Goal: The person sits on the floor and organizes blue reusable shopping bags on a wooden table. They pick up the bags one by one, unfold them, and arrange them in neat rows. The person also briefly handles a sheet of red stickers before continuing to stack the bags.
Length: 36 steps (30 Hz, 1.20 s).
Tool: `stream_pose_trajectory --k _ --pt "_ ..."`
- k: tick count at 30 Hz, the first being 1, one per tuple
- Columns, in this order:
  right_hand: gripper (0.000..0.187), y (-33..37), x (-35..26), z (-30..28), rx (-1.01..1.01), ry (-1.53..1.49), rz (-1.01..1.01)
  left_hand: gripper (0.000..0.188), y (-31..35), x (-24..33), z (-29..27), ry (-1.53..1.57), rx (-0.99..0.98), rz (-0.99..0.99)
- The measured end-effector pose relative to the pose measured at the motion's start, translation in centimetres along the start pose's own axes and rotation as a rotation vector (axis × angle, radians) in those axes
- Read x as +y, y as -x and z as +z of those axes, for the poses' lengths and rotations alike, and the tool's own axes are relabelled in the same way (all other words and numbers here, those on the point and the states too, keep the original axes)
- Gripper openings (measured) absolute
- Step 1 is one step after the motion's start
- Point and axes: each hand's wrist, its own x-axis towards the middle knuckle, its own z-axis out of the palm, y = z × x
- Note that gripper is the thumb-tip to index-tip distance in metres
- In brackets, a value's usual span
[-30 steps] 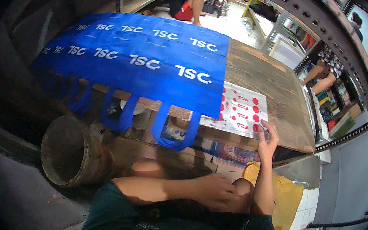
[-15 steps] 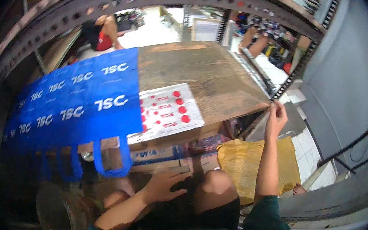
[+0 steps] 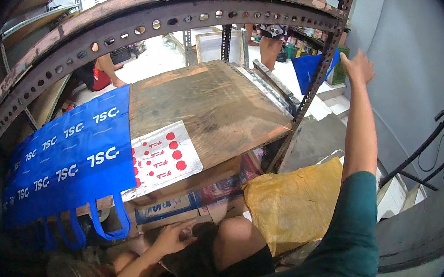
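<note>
My right arm reaches far out past the metal shelf post, and my right hand is raised there with its thumb and fingers drawn together. At the thumb is the corner of a blue sheet, partly hidden behind the post. My left hand rests by my lap, holding nothing, its fingers loosely apart. Flat blue bags with white print and loop handles cover the left of the wooden board. Partly under them lies a white sheet with red dots and lettering.
A perforated metal shelf frame crosses above the board. Boxes sit below it. A yellow sack lies to the right, near a dark metal rail and a grey wall. Other people are beyond the frame.
My right hand has moved up and outward from beside the board's right corner. A blue sheet now shows by it. The view has shifted, and my left hand's fingers have drawn closer together.
</note>
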Motion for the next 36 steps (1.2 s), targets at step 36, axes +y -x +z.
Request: stream_pose_trajectory --k 36 --pt "0.039 18.8 13.4 -20.4 0.202 0.010 -0.300 0.073 -2.0 5.0 1.7 1.262 -0.804 -0.146"
